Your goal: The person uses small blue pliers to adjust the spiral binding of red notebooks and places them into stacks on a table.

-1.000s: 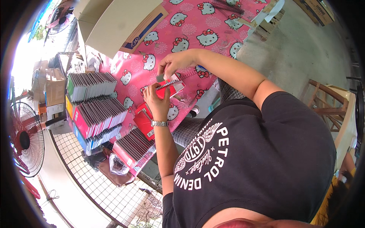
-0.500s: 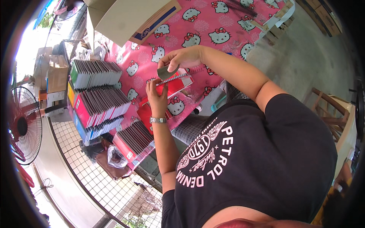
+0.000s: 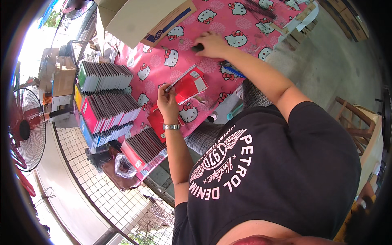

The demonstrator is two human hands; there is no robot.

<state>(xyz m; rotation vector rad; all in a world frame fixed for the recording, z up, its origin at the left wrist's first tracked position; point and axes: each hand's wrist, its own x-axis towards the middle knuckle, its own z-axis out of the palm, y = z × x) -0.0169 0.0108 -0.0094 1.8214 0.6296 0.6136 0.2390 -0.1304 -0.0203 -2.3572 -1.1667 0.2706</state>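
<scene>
A person in a black T-shirt works over a surface [image 3: 222, 18] covered in pink cartoon-cat cloth. The left hand [image 3: 168, 105] pinches the lower-left end of a red spiral notebook [image 3: 188, 90], thumb and fingers close together at its coiled edge. This notebook lies aslant near the surface's front edge, a pale label on its cover. The right hand [image 3: 214, 45] is out beyond it, apart from the notebook, with fingers curled round a small dark piece [image 3: 198, 47]; its exact shape is hidden.

Just beside the left wrist, a second red notebook [image 3: 156, 125] lies partly covered by that hand. Further left are stacked notebooks [image 3: 109, 108], and a row of pink notebooks [image 3: 143, 152] sits at the near edge.

The left hand holds only one end, so a loosened pinch could let the notebook swing round or slide toward the edge. The left forearm passes close to the pink row and could knock it off. A blue item [image 3: 236, 72] lies close by the right forearm, where a low sweep could push it over the edge.
</scene>
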